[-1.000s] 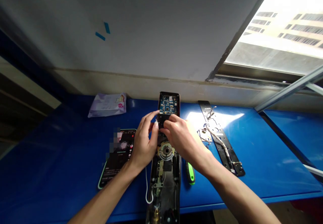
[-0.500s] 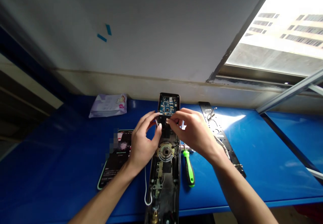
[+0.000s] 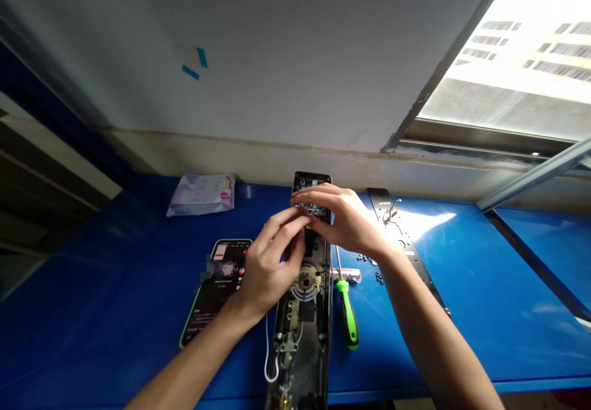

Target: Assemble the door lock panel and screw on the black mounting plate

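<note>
A long black lock housing (image 3: 314, 336) stands open in front of me, with a round metal part (image 3: 305, 279) in its middle. At its far end sits a blue circuit board (image 3: 302, 184), mostly covered by my hands. My left hand (image 3: 277, 256) has its fingertips pinched together at the board's near edge; what they hold is hidden. Over the board, my right hand (image 3: 341, 216) is bent, its thumb and fingers meeting those of the left. Whatever lies between them does not show. A white wire (image 3: 266, 354) loops out at the housing's left side.
A green-and-black screwdriver (image 3: 348, 317) lies right of the housing, near several small screws (image 3: 379, 278). Behind my right arm is a black perforated plate (image 3: 415, 262). At left are a phone (image 3: 217, 293) and a purple packet (image 3: 202, 194) on the blue table (image 3: 115, 287).
My left hand has moved right and my right hand slightly up over the board, so their fingertips now meet. The board is more covered. Screws beside the screwdriver have come into view.
</note>
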A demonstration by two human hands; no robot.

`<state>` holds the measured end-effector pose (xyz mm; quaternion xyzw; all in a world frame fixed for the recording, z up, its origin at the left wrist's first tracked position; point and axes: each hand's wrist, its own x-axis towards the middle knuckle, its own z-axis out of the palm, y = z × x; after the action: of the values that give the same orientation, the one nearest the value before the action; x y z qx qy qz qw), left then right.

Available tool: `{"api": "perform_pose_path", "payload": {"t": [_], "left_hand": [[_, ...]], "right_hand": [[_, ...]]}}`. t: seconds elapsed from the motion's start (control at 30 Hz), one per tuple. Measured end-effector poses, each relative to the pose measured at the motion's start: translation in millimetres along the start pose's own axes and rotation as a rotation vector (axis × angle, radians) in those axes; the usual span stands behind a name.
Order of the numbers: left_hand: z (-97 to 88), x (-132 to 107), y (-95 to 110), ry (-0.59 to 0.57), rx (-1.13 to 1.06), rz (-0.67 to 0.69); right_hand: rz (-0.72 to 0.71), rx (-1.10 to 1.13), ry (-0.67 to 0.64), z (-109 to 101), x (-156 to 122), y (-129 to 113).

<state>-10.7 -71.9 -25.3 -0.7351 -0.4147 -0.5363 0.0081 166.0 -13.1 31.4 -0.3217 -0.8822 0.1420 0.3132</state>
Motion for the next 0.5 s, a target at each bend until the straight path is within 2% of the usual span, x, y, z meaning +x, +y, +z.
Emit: {"api": "perform_pose_path", "payload": {"t": [0.23,0.3,0.4,0.5], "left_hand": [[4.6,8,-4,0.029,0.003,-0.101],[9.7,9,-9,0.033,-0.034,-0.207],[20.5,8,-18,-0.043,-0.253,-0.440],[29.4,5,-23,-0.100,-0.417,-0.569]], "right_hand": [[0.049,-0.025,0.015,-5,4,9],[0.051,-0.046,0.009,-7,5,12],[0.046,-0.091,-0.015,-7,7,17],[0.033,-0.129,-0.044,-6,8,19]]}}
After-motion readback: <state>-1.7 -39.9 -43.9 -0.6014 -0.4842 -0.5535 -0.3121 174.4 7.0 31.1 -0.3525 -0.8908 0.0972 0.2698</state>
